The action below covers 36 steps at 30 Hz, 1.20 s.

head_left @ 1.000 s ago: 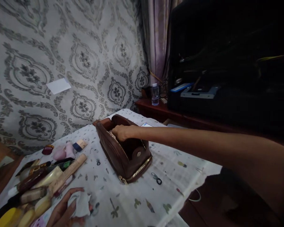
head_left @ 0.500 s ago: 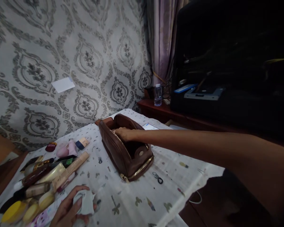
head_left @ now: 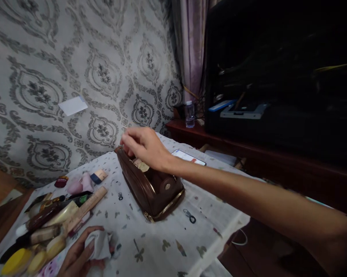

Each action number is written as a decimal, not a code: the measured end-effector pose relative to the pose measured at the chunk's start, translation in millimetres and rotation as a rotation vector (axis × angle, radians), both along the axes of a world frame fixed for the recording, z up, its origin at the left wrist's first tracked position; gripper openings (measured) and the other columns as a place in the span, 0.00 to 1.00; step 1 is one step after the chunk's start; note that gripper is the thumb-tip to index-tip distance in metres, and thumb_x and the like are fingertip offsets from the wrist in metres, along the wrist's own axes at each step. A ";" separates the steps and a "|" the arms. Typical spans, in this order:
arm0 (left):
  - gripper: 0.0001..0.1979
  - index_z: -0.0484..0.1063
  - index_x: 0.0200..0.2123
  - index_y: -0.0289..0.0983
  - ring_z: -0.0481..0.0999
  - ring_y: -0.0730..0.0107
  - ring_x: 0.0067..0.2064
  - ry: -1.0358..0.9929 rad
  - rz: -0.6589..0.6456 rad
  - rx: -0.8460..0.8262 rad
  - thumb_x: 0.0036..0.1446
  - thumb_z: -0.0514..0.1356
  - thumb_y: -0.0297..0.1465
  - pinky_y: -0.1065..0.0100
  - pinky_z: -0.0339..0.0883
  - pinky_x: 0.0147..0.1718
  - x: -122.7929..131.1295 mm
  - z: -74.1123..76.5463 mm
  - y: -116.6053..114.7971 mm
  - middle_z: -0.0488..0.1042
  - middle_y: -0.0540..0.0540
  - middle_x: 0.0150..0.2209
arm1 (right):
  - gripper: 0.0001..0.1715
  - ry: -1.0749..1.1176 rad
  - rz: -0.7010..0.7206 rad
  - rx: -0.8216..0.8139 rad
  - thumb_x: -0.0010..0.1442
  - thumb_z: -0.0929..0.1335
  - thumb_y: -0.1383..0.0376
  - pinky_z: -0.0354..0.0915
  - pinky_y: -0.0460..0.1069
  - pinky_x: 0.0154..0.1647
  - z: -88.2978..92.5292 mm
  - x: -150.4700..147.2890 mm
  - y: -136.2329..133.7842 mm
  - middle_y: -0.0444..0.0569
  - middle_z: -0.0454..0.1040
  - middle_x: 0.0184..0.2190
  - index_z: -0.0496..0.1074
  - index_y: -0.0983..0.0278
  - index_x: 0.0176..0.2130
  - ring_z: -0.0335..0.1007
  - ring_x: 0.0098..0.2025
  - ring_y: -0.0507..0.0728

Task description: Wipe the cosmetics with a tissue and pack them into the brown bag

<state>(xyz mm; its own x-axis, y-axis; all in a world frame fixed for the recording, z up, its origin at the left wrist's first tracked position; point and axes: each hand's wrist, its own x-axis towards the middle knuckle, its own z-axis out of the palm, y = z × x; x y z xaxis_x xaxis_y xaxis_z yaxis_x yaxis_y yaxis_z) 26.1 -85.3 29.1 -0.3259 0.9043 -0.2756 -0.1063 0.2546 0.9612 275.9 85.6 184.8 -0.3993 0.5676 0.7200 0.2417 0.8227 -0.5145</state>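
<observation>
A brown leather pouch [head_left: 150,188] with a gold zipper stands open on the patterned white tablecloth [head_left: 173,231]. My right hand [head_left: 146,146] hovers over the pouch's far end, fingers curled down and pinched together at the rim; what they pinch is hidden. A pale round item [head_left: 143,166] shows inside the pouch just under the hand. My left hand [head_left: 77,257] rests at the near edge of the table, closed on a crumpled white cloth [head_left: 100,243].
Several cosmetic tubes, bottles and sponges [head_left: 55,215] lie in a heap at the left. A phone [head_left: 188,157] lies behind the pouch. A small water bottle [head_left: 190,114] stands on a dark wooden shelf [head_left: 248,148] under a black cabinet. The table's edge drops off at the right.
My right hand has lifted out of the pouch and now sits above its far end. The left hand still grips the cloth. The view shifted slightly.
</observation>
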 end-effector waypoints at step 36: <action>0.25 0.75 0.40 0.34 0.74 0.52 0.48 1.086 0.486 -0.141 0.55 0.53 0.50 0.63 0.67 0.41 -201.5 94.2 60.8 0.78 0.39 0.41 | 0.17 -0.060 0.609 -0.919 0.58 0.63 0.55 0.55 0.44 0.21 -182.9 -147.3 -85.8 0.42 0.67 0.20 0.65 0.64 0.25 0.61 0.18 0.49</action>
<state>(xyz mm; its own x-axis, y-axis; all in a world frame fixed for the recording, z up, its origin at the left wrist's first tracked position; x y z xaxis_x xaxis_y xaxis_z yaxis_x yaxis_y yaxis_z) -175.4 -24.5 123.3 -0.7490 0.6059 0.2682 0.6290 0.5228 0.5754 128.5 -0.3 1.9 -0.8141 0.5729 0.0951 -0.0295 0.1228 -0.9920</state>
